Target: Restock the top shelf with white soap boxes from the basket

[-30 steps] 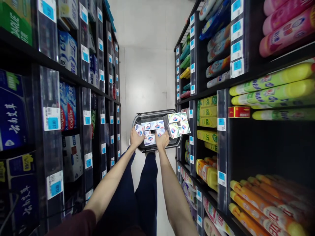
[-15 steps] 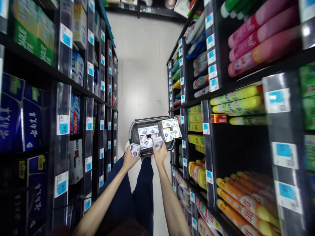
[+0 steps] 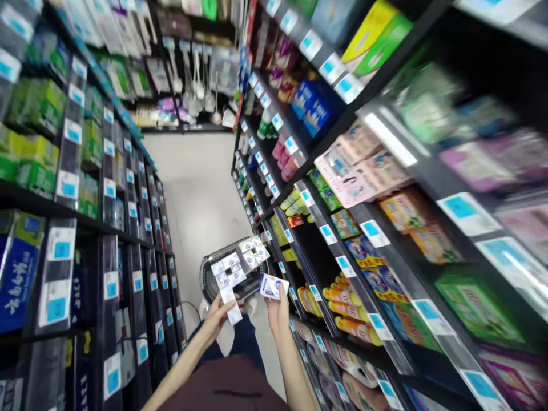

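I stand in a narrow shop aisle. A dark plastic basket (image 3: 208, 283) sits on the floor ahead of my feet, filled with several small white soap boxes (image 3: 231, 269). My left hand (image 3: 217, 314) is closed on one white soap box (image 3: 231, 305), lifted above the basket's near rim. My right hand (image 3: 277, 311) is closed on another white and blue soap box (image 3: 272, 285), held up just right of the basket. Both hands are close together, a little nearer to me than the basket.
Tall black shelves line both sides. The left shelving (image 3: 64, 228) holds blue and green packs behind price tags. The right shelving (image 3: 363, 228) holds bottles, boxes and yellow-orange tubes (image 3: 349, 311). Light floor (image 3: 201, 194) runs ahead to a back wall with hanging utensils (image 3: 197, 85).
Both hands have lifted out of the basket toward me, each with a soap box. The view has tilted upward and to the right, showing more of the upper shelves.
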